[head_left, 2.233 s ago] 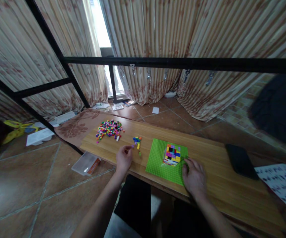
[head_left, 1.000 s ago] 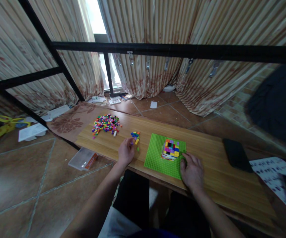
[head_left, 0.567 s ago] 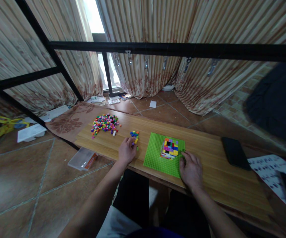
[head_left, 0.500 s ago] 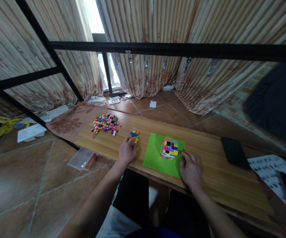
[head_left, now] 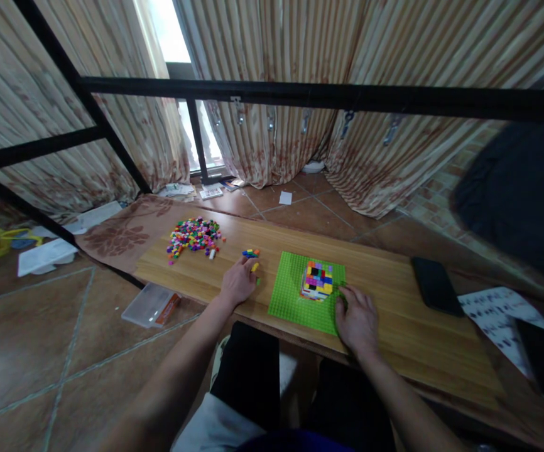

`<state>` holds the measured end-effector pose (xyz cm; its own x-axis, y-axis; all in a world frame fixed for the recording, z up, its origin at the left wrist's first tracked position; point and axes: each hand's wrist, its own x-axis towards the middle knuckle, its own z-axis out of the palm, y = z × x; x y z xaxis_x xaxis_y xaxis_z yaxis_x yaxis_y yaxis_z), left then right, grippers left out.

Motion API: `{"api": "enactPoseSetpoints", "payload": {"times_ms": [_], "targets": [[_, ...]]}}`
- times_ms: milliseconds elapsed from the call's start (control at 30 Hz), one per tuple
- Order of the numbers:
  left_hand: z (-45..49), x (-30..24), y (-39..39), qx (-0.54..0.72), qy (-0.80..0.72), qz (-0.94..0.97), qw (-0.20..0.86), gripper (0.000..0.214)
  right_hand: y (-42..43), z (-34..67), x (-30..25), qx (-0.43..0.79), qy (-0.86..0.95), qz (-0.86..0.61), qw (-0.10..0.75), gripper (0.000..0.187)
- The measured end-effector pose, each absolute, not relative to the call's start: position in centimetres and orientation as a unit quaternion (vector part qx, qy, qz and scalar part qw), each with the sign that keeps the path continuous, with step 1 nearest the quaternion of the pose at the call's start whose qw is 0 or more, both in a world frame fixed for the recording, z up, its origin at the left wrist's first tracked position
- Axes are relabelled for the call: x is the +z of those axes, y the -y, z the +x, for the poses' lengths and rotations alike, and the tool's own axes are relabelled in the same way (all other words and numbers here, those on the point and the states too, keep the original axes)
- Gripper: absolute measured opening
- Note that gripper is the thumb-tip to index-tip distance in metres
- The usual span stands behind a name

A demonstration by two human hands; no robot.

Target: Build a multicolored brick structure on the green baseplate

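Observation:
My left hand (head_left: 238, 282) is over the table beside a small group of loose toy bricks (head_left: 250, 253), mostly blue, yellow and orange. Its fingers reach out to them, and a yellow brick (head_left: 255, 267) lies against the fingertips. At the right edge of the green baseplate (head_left: 286, 295) rests my right hand (head_left: 359, 319), thumb and fingers apart and loosely curved. On the plate stands a block-shaped build (head_left: 316, 281) of many-coloured bricks, with dark gaps in its top. The right fingertips are just to the right of this build.
A heap of mixed bricks (head_left: 194, 235) lies on the table's left end, with a white brick (head_left: 212, 254) near it. To the right are a black phone (head_left: 436, 286) and a printed sheet (head_left: 493, 317). A clear plastic box (head_left: 144, 305) sits below the table's left side.
My left hand has moved slightly forward over the small group of bricks, its fingers more stretched. The right hand stays at the baseplate's edge. The whole view has shifted a little.

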<state>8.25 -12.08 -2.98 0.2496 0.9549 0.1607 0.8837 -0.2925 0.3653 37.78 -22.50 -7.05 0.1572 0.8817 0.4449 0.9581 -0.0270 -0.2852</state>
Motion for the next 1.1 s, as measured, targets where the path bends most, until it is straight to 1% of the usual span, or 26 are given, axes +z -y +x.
{"api": "enactPoseSetpoints", "payload": {"times_ms": [233, 667, 867, 1100], "targets": [[8.1, -3.5, 12.6, 0.218, -0.576, 0.781, 0.101, 0.032, 22.5, 37.7, -6.9, -0.076, 0.645, -0.714, 0.263, 0.033], [7.8, -4.0, 12.9, 0.272, -0.58, 0.761, 0.102, 0.032, 22.5, 37.7, -7.0, -0.073, 0.645, -0.715, 0.26, 0.034], [7.6, -4.1, 12.8, 0.306, -0.553, 0.768, 0.103, 0.029, 22.5, 37.5, -6.7, -0.069, 0.638, -0.723, 0.255, 0.034], [7.5, -3.9, 12.5, 0.295, -0.537, 0.786, 0.074, 0.026, 22.5, 37.5, -6.8, -0.068, 0.638, -0.722, 0.259, 0.033]]}}
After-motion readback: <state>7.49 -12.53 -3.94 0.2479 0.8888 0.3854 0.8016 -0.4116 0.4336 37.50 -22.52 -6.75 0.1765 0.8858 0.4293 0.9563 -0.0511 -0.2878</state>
